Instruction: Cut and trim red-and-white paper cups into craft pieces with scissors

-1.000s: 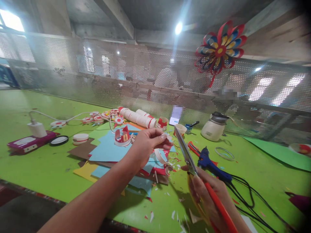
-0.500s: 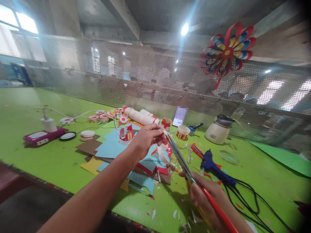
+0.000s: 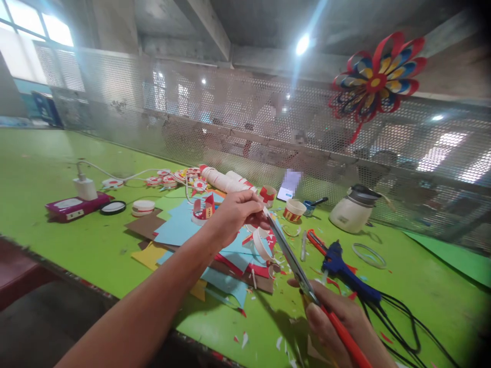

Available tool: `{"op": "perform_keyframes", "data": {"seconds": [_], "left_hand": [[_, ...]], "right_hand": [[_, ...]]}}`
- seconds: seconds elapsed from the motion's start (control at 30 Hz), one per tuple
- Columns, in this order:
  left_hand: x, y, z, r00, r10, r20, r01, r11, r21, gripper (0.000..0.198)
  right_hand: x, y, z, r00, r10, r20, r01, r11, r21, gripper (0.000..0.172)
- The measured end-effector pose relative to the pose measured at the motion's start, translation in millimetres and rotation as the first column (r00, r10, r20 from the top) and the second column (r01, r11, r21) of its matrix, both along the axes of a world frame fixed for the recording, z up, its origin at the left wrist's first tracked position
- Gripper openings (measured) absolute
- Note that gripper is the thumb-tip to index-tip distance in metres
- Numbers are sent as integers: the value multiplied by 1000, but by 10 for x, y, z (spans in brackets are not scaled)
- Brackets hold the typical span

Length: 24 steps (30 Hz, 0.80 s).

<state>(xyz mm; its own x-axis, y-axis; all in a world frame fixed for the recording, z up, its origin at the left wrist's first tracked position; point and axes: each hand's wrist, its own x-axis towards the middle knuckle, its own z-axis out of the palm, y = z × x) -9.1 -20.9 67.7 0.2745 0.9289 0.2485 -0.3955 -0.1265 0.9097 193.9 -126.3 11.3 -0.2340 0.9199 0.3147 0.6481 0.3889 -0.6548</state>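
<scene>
Long scissors with red handles are gripped in my right hand, the blades pointing up and away from me. Their tips meet the fingers of my left hand, which pinch a small pale piece, perhaps paper, mostly hidden by the fingers. Just below lies a curled white paper strip with red parts. Under my left hand a stack of coloured sheets spreads over the table. A red and white paper ring stands on the stack, to the left of my left hand.
A blue glue gun with its black cord and an orange cutter lie on the right. Behind are paper cups, a phone, a kettle and white rolls. A purple power strip sits left. Scraps litter the green table.
The view has shifted slightly, so most things sit a little further right. The scissor blades look closer together at the pinched piece. Both hands keep their holds.
</scene>
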Motion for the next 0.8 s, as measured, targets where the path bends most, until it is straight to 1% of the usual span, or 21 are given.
{"op": "perform_keyframes", "data": {"seconds": [0.17,0.3,0.4,0.53,0.67,0.8], "left_hand": [[2,-6,5,1000,-3,-11,3,1000,2,12],[0,15,-23,1000,0,-27,0,1000,2,11],[0,39,-40,999,-12,-31,11,1000,-21,10],[-11,76,-52,999,-20,-47,17,998,-64,6],[-41,137,-83,999,19,-49,-23,996,-84,4],[-73,246,-157,995,63,-83,-71,993,-93,2]], "right_hand": [[16,4,-62,998,-17,-63,13,998,-61,49],[28,17,-99,996,-22,-87,16,998,-63,50],[18,23,-76,996,-24,-85,19,998,-62,49],[-3,30,-23,995,-26,-93,17,995,-98,52],[-4,46,-4,998,-29,-56,22,993,-116,51],[4,62,18,1000,21,-23,-24,992,-126,50]]}}
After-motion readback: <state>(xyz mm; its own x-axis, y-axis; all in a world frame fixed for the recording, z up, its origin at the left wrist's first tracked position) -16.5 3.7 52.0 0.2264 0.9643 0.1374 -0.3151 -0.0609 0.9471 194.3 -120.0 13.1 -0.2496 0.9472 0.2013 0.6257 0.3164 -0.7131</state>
